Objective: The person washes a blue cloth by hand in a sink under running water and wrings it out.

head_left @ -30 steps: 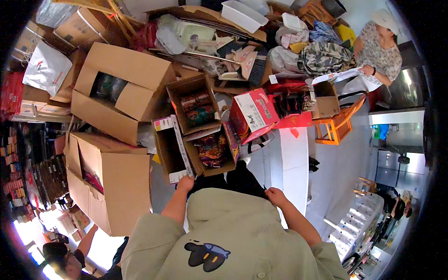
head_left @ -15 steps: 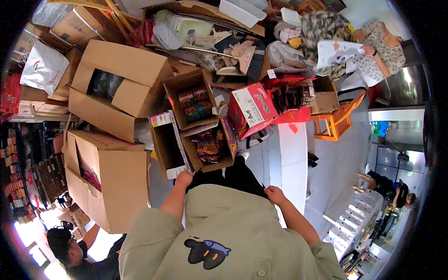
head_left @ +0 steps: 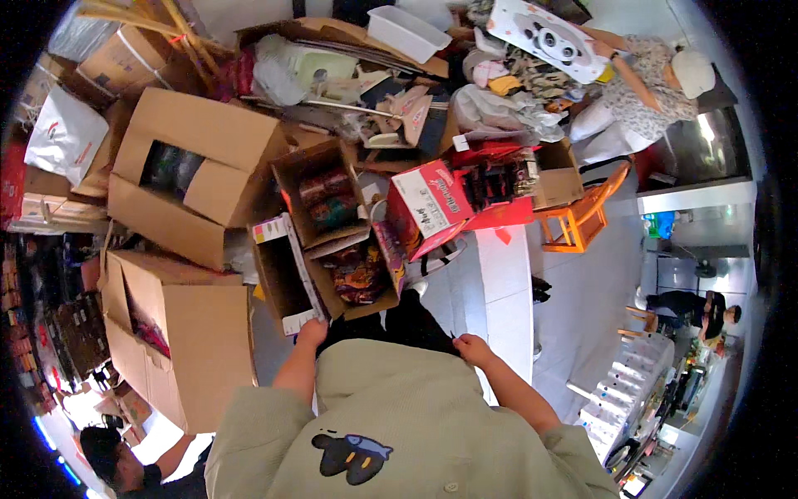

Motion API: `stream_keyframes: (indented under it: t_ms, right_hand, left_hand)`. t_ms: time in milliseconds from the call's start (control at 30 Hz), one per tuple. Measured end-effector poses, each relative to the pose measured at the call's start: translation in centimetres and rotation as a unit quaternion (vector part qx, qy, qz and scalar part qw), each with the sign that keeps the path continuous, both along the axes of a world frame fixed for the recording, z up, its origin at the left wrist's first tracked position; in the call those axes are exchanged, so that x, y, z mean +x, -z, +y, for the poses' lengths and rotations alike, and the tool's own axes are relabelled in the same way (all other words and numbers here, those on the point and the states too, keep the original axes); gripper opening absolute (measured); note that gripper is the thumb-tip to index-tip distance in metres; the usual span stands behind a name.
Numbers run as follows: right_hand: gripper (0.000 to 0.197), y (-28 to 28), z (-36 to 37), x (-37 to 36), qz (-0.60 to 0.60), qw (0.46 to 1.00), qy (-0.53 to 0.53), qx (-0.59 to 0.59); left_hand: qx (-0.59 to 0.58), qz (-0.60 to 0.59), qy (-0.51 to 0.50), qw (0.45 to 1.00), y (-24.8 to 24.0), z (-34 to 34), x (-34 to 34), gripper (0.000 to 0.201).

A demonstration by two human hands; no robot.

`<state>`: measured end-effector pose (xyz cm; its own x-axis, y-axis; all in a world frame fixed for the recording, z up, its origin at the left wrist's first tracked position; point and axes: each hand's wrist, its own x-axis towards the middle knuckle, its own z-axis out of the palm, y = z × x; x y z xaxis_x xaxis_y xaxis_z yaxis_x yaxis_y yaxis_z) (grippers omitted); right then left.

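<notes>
My left hand [head_left: 312, 333] is closed by the near corner of a narrow cardboard box [head_left: 298, 323] with a white label, beside my black trousers. What its fingers grip is hidden. Further right, my right hand [head_left: 471, 349] pinches the black trousers [head_left: 422, 326] at the thigh. Just ahead, an open carton [head_left: 391, 304] contains packets in dark, colourful wrapping [head_left: 360, 279]. Behind it another open carton [head_left: 287, 170] holds several round, wrapped packs [head_left: 326, 190].
Large brown cartons [head_left: 208, 333] crowd the left. A red-and-white box [head_left: 428, 204] and an orange wooden chair [head_left: 586, 212] stand to the right. At upper right another person [head_left: 657, 83] holds a panda-printed board [head_left: 549, 40]. Someone in black [head_left: 125, 466] is at lower left.
The other person at upper right has raised and turned the panda-printed board. My hands keep nearly the same pose while the whole view shifts slightly.
</notes>
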<state>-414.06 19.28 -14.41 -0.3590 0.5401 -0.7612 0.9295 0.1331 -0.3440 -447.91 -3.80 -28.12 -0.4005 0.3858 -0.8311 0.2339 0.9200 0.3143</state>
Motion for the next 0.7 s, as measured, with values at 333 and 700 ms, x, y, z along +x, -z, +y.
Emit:
stream_keyframes:
  t_ms: [333, 700]
  right_hand:
    - [0.04, 0.1, 0.2, -0.7, 0.021, 0.997, -0.062, 0.028]
    - [0.04, -0.7, -0.2, -1.0, 0.025, 0.999, -0.025, 0.017]
  left_hand:
    - [0.008, -0.014, -0.003, 1.0, 3.2, -1.4, -0.3, 0.047]
    - [0.029, -0.003, 0.056, 0.998, 6.1, -1.9, -0.3, 0.051]
